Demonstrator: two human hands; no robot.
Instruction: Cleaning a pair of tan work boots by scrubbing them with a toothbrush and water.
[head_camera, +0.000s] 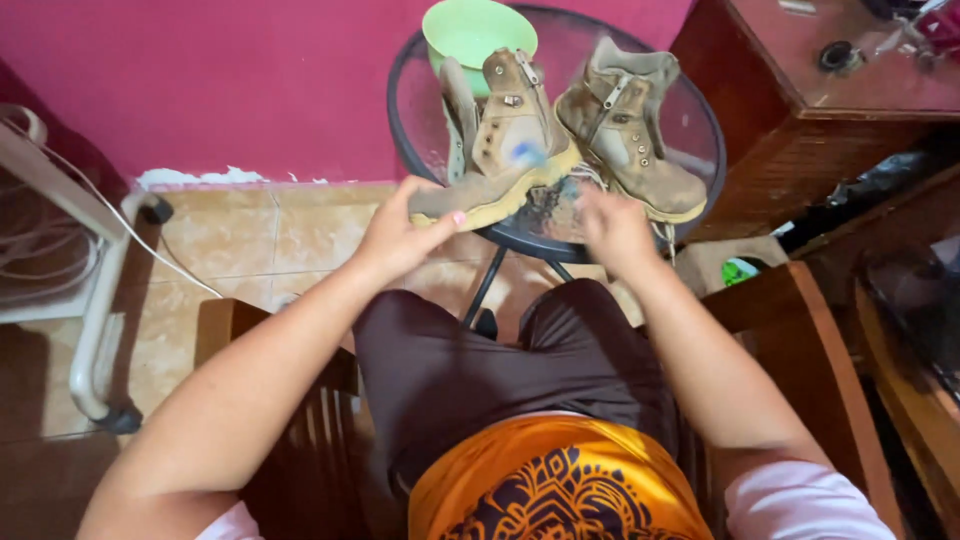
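Observation:
Two worn tan boots stand on a small round glass table (700, 120). My left hand (400, 232) grips the toe of the left boot (510, 140), which is tilted toward me at the table's near edge. My right hand (612, 228) is blurred beside that boot's heel side, over a dark wet patch on the glass; whether it holds anything I cannot tell. A small blue blur shows on the left boot's side. The right boot (630, 135) stands apart, with its laces hanging over the table edge.
A light green plastic basin (470, 30) sits at the table's far side against a magenta wall. A brown wooden cabinet (800, 110) stands to the right, a white metal frame (95, 300) to the left. I sit on a wooden chair (790, 300).

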